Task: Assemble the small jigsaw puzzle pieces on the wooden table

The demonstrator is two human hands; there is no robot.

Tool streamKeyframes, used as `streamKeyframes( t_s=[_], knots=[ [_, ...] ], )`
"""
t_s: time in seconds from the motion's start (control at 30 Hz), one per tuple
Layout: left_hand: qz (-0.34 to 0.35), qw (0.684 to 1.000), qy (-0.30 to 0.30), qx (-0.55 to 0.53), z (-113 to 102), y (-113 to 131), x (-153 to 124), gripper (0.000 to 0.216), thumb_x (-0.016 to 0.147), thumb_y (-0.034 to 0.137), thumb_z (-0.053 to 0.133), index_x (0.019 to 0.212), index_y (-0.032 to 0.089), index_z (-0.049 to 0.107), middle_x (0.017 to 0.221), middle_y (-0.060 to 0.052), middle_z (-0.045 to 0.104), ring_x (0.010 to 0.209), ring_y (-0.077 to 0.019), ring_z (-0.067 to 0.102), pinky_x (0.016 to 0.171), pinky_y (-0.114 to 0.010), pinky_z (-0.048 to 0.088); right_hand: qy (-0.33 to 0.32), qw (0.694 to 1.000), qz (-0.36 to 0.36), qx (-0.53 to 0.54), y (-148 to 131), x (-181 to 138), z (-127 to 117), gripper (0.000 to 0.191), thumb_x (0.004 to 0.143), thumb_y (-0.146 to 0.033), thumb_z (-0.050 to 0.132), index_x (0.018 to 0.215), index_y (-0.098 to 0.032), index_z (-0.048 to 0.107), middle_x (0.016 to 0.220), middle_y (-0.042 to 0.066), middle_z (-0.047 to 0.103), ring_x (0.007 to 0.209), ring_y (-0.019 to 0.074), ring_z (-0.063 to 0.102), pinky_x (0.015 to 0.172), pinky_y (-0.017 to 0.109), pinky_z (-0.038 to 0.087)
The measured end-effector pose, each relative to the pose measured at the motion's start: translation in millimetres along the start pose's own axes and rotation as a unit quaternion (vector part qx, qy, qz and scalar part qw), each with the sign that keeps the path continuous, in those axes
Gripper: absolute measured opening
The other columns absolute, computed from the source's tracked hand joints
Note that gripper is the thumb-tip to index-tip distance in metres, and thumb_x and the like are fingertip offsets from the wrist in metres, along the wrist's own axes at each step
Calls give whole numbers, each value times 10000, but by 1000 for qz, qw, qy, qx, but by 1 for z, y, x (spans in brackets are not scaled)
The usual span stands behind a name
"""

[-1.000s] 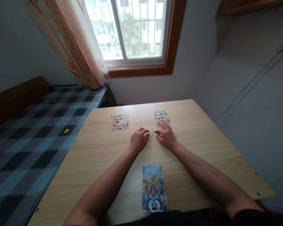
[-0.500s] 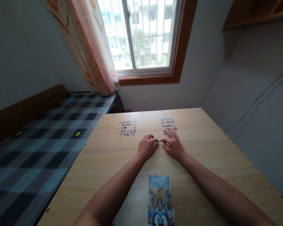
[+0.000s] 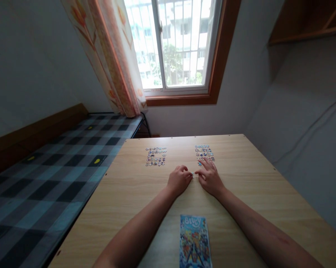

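Both my hands rest on the wooden table (image 3: 257, 186), fingertips meeting over a tiny puzzle piece (image 3: 193, 175). My left hand (image 3: 179, 179) is curled, its fingers pinching the piece from the left. My right hand (image 3: 209, 177) pinches it from the right, its other fingers stretched toward a small group of puzzle pieces (image 3: 203, 152) just beyond it. A second group of loose pieces (image 3: 155, 156) lies to the far left. A colourful picture card (image 3: 195, 241) lies near the table's front edge, between my forearms.
A bed with a blue and black checked cover (image 3: 50, 175) stands left of the table. A window with a brown frame (image 3: 181, 48) and an orange-patterned curtain (image 3: 112, 56) are behind. Grey walls close in at right, with a wooden shelf (image 3: 307, 18) high up.
The camera has tilted up and shifted, so everything sits lower and further right in view. My hands have drawn slightly closer around the small piece; its blue face is now mostly hidden.
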State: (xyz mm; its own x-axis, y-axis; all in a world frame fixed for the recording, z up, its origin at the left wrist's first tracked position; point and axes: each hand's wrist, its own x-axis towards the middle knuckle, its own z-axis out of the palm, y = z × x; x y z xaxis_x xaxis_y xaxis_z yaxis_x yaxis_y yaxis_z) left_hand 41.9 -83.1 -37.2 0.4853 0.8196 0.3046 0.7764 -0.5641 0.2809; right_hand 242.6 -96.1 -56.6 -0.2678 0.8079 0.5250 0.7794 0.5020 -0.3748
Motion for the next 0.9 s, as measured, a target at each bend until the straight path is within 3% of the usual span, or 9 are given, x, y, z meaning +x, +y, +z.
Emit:
streamKeyframes(
  t_s=[0.47,0.63,0.8,0.9],
  knots=[
    [28,1000,6,8,1,0,-2,202,939,337,580,888,253,756,975,-58,663,927,-199,582,842,-332,509,0,1000,6,10,1,0,0,260,835,-116,557,917,-243,769,1441,96,535,1465,337,299,1157,652,240],
    [16,999,31,3,-7,2,-3,218,949,335,554,963,249,753,1010,-76,670,964,-212,585,887,-359,493,8,1000,3,8,1,0,0,262,834,-112,556,913,-238,771,1431,106,544,1459,337,311,1154,651,250],
    [-109,980,136,90,-21,-23,2,252,934,338,565,1095,249,738,1326,-121,598,1282,-318,459,1123,-550,306,18,1000,0,17,3,0,2,272,815,-96,564,907,-242,774,1418,99,557,1461,336,308,1169,651,223],
    [-201,959,125,158,-20,-47,6,363,900,366,591,1213,210,689,1487,-162,473,1413,-375,320,1171,-641,140,12,1000,3,22,3,0,3,268,815,-93,562,892,-242,772,1416,100,557,1461,339,307,1162,662,225]
  ],
)
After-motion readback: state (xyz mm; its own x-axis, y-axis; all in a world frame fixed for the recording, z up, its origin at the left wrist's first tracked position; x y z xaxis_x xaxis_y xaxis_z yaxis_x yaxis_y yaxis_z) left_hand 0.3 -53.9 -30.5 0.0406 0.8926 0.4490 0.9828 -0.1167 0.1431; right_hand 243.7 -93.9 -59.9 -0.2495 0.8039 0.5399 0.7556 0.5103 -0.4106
